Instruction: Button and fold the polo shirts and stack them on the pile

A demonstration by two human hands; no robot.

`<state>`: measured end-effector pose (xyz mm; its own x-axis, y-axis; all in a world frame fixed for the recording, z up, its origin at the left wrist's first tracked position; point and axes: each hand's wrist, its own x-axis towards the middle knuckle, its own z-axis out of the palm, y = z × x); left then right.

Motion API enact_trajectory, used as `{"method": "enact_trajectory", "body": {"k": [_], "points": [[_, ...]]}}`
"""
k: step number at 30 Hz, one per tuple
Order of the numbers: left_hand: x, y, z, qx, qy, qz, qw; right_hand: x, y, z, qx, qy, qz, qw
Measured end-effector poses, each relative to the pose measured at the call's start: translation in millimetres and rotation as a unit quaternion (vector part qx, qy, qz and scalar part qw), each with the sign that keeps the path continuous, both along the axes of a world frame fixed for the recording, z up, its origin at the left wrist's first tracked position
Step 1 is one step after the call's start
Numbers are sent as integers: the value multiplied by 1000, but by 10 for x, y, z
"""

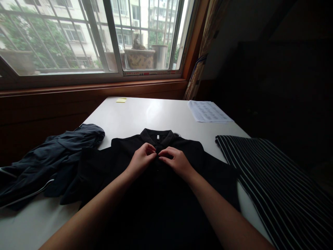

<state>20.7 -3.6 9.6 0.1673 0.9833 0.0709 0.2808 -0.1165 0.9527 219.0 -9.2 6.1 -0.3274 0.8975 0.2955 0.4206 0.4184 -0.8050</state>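
Note:
A black short-sleeved polo shirt [153, 208] lies spread out, front side up, with its collar [166, 137] pointing away from me and a small white label inside the neck. Both hands meet at the button placket just below the collar. My left hand [142, 157] pinches the placket's left edge between thumb and fingers. Opposite it, my right hand [177, 159] pinches the placket from the right. The fingertips nearly touch, and whatever button sits between them is too small and dark to make out.
Dark crumpled clothing with white piping [59, 152] lies at the left. A black striped garment [270, 173] covers the right side of the white table [153, 111]. Printed sheets [209, 111] and a yellow sticky note [121, 100] lie toward the back, below a barred window [104, 38].

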Motion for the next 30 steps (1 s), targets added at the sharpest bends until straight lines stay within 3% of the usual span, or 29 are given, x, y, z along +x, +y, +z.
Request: {"method": "enact_trajectory", "body": {"k": [12,30], "points": [[-15,-6,33,7,30,-27,999,-8,-3,25,6,-13,20,1000],[-48,19,37,-4,43,-27,999,9,24,16,-17,-34,-10,999]]}}
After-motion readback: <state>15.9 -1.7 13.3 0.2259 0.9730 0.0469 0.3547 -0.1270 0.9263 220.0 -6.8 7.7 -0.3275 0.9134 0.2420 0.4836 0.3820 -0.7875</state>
